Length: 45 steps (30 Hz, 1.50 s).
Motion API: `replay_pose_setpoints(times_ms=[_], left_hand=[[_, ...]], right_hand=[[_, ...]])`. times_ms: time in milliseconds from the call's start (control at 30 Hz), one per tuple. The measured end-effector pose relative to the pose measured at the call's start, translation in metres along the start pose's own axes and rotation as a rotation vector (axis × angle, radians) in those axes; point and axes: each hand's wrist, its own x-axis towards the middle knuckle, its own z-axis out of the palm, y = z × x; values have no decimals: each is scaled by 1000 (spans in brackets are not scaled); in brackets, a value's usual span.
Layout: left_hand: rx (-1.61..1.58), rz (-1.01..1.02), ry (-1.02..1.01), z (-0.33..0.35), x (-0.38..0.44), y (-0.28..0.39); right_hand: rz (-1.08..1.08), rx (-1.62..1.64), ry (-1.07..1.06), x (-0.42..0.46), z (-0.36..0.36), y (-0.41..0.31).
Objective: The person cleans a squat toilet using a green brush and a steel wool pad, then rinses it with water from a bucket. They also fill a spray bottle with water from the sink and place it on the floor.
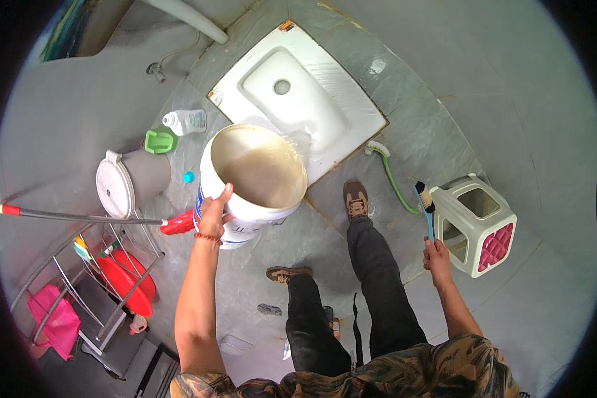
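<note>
My left hand (213,211) grips the near left rim of a large white plastic bucket (239,224), which is tilted towards a white squat toilet pan (323,109). Cloudy water shows inside the bucket, and clear water spills over its far right rim onto the pan. In my right hand (436,256) is the blue handle of a scrub brush (428,204) with black and pale bristles, held upright beside a plastic stool. A green-handled toilet brush (393,181) lies on the floor between the pan and the stool, its white bristle head near the pan's corner.
The white stool (477,268) with a pink top stands right. On the left are a white bottle (186,122), a green plastic holder (160,141), a blue cap (188,177), a lidded bin (149,174), a red-headed broom (179,224) and a metal rack (129,293) with red basins (129,278).
</note>
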Motion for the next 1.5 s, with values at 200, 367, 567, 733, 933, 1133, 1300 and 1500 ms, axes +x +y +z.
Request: replay_pose_setpoints(times_ms=[200,367,567,733,933,1133,1300,1500], left_hand=[[67,60,157,62,35,27],[7,21,68,79,59,35],[-34,-13,85,100,72,19],[-20,13,159,115,63,16],[37,100,288,147,50,40],[80,140,352,188,48,61],[151,138,257,208,51,72],[163,296,345,228,76,70]], right_hand=[[12,72,-7,3,-18,4],[31,116,53,6,-35,8],[69,134,71,10,-45,10],[113,190,81,13,-45,12],[100,178,58,14,-46,13],[109,212,82,14,-48,13],[86,220,73,18,-53,8],[103,265,91,16,-58,10]])
